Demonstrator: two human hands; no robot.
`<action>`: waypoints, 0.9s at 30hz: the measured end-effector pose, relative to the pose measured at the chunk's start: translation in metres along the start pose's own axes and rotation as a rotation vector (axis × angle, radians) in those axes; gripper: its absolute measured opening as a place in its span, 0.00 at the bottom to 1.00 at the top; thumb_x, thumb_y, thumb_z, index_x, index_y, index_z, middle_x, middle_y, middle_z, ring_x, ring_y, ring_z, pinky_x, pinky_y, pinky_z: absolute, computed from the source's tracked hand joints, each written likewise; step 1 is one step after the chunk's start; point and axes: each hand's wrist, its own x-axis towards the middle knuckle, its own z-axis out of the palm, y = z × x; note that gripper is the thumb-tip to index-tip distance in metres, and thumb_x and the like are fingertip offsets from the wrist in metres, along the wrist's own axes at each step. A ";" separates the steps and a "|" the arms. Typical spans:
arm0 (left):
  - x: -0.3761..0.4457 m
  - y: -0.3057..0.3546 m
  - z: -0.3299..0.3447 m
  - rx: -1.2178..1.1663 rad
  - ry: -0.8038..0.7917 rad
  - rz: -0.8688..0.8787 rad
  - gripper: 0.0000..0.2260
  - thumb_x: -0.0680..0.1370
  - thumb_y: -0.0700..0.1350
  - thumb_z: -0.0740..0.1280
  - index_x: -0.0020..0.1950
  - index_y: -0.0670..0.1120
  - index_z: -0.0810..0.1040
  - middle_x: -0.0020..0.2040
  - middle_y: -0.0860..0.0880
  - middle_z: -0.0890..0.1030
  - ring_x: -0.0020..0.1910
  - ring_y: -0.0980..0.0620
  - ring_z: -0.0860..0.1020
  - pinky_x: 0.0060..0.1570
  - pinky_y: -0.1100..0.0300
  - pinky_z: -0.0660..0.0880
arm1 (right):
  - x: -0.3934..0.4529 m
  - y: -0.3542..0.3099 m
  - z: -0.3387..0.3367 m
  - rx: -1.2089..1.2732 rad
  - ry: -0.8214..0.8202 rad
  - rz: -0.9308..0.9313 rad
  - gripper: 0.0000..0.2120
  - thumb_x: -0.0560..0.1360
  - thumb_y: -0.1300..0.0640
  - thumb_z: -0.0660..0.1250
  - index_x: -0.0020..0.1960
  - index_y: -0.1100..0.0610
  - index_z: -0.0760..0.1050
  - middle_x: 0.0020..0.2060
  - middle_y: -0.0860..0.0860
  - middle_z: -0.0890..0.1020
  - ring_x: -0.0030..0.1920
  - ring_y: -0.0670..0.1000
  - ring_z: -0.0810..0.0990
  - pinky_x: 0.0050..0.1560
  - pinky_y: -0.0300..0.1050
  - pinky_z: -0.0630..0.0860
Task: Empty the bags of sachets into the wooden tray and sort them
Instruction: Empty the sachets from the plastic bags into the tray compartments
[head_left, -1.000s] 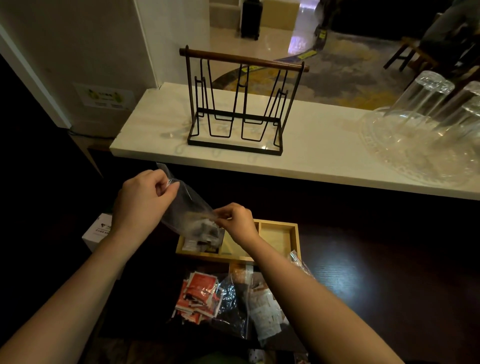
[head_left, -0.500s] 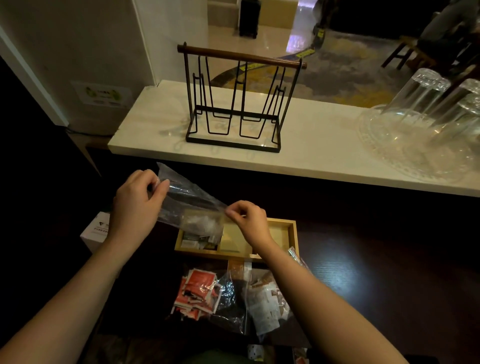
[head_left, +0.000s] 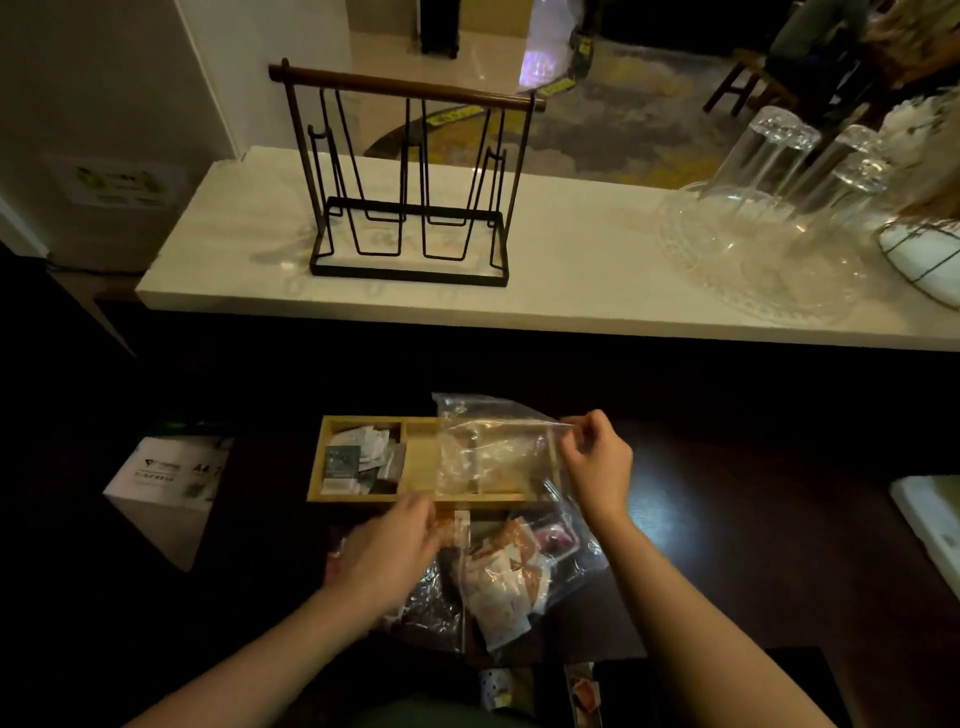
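Left of the pinching right hand (head_left: 597, 460), drop empty bag (head_left: 493, 452) aside; left hand (head_left: 387, 553), seemingly spread, takes next full bag (head_left: 511, 577).

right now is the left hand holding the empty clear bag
No, the right hand pinches the empty clear bag over the wooden tray; the left hand is down on the full bags.

Dim room: a pale marble ledge (head_left: 571, 270) carries a black wire rack (head_left: 410, 182) with a wooden bar and upturned glasses (head_left: 769, 171) on a clear tray; below, the dark counter (head_left: 753, 519); beyond, glossy floor and a patterned rug (head_left: 623, 130)
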 end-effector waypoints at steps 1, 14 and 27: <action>-0.006 0.000 0.013 0.039 -0.098 0.052 0.13 0.79 0.53 0.60 0.62 0.52 0.68 0.57 0.54 0.75 0.46 0.54 0.79 0.40 0.60 0.75 | 0.000 0.008 -0.007 -0.057 0.025 0.032 0.11 0.72 0.59 0.67 0.37 0.50 0.67 0.33 0.47 0.76 0.34 0.49 0.74 0.33 0.42 0.66; -0.004 0.001 0.046 0.245 -0.308 0.175 0.15 0.81 0.56 0.53 0.63 0.52 0.71 0.56 0.47 0.79 0.50 0.47 0.79 0.47 0.53 0.77 | -0.009 0.071 -0.024 -0.316 -0.055 0.237 0.07 0.71 0.60 0.64 0.37 0.55 0.67 0.36 0.51 0.76 0.36 0.56 0.75 0.33 0.45 0.65; 0.000 -0.020 0.026 -0.579 0.105 -0.448 0.24 0.75 0.38 0.69 0.67 0.47 0.62 0.35 0.45 0.80 0.27 0.52 0.77 0.23 0.64 0.70 | -0.007 0.065 -0.013 -0.454 -0.101 0.130 0.17 0.74 0.46 0.67 0.59 0.54 0.73 0.54 0.51 0.78 0.53 0.52 0.77 0.40 0.43 0.70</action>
